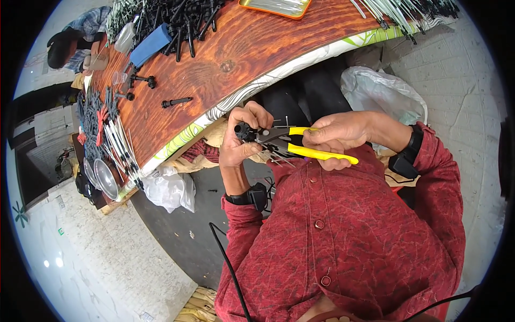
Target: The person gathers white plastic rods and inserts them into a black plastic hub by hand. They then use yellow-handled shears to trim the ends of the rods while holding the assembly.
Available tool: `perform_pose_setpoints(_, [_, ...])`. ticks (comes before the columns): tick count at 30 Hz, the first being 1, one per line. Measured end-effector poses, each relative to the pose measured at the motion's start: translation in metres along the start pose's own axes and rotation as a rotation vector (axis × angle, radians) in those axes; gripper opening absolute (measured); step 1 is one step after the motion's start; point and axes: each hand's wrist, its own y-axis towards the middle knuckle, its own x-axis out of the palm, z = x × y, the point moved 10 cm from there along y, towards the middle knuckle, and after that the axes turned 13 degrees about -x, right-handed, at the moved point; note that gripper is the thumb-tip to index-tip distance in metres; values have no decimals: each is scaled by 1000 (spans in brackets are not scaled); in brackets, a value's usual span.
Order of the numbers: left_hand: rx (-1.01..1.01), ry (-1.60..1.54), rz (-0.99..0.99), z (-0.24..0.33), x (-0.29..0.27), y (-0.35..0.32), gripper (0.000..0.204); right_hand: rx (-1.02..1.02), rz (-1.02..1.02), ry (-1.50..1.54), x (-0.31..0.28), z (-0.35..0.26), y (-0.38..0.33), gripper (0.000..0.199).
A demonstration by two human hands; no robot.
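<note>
My left hand (pixel 232 146) is closed around a black plastic fitting (pixel 244 132) with a round open end, held in front of my red shirt. Yellow-handled pliers (pixel 322 154) are gripped in my right hand (pixel 343 134), their handles spread apart. The pliers' dark jaws reach to the fitting beside my left fingers; whether they bite on it I cannot tell. Several thin pale rods or pins stick out around the jaws, partly hidden by the fingers. Both hands are just off the near edge of the wooden table (pixel 204 80).
Black fittings (pixel 185 19) lie heaped at the far side, beside a blue block-like object (pixel 150 45). An orange-rimmed tray (pixel 279 7) holds thin pale pieces. Metal bowls (pixel 106 178) sit at the left end. Another person (pixel 78 45) is at far left. A plastic bag (pixel 382 91) stands right.
</note>
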Motion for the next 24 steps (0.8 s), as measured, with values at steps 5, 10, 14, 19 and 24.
perform_pose_setpoints(5, [-4, 3, -12, -1, -3, -1, 50, -11, 71, -48, 8, 2, -1, 49])
perform_pose_setpoints(10, [-25, 94, 121, 4, -7, -2, 51, -92, 290, -593, -3, -36, -19, 44])
perform_pose_setpoints(14, [-14, 229, 134, 3, -13, -1, 53, -128, 460, -1039, 3, -71, -31, 40])
perform_pose_setpoints(19, [-53, 308, 120, 2, -6, 1, 54, -165, 510, -1364, 14, -92, -34, 37])
perform_pose_setpoints(24, [-80, 343, 85, 6, 4, 4, 50, -221, 514, -1514, 18, -95, -33, 37])
